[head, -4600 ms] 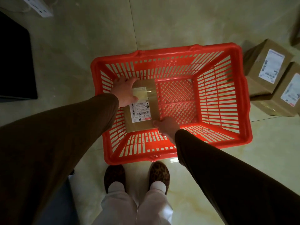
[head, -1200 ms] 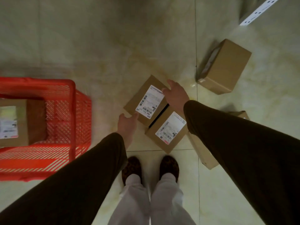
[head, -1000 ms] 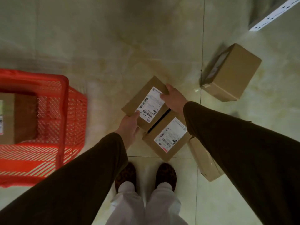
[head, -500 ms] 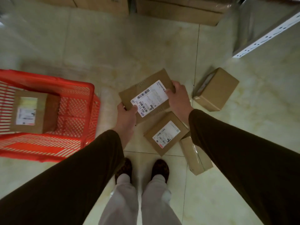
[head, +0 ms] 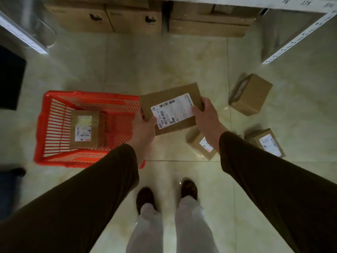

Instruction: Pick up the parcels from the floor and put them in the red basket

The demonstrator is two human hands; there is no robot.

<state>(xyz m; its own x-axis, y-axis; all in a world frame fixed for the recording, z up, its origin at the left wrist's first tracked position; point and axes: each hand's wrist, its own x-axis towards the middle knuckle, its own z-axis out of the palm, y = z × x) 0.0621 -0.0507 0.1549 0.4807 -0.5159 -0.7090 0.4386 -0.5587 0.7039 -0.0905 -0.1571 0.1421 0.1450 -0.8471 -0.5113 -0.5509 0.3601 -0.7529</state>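
**Parcel in the air, right of the basket**

The held parcel (head: 171, 108) is off the floor, label side up, tilted, carried by both hands. Its left corner overlaps the right rim of the red basket (head: 41, 125) in this view; most of it hangs over bare floor (head: 145, 66) to the right of the basket.

Risks, as I judge them:
- Both grips sit at the box's edges. If either slips during the swing left, the box could tip and drop outside the basket.
- The near-left corner could catch on the basket's right rim if the box is lowered too soon.
- 1 parcel in the basket (head: 84, 129) lies on the left part of the basket's bottom. Setting the new one down on its edge would leave it canted.
- 3 parcels on the floor: 1 near (head: 199, 145), partly behind the right forearm, 1 further right (head: 268, 144), 1 far right (head: 251, 94). A step right could kick the near one.

Fingers:
- Left hand (head: 144, 126): thumb lies on top at the near-left corner, fingers curl under; closed around the box.
- Right hand (head: 206, 118): thumb lies over the label's right end, fingers wrap the right edge; likewise closed on it.
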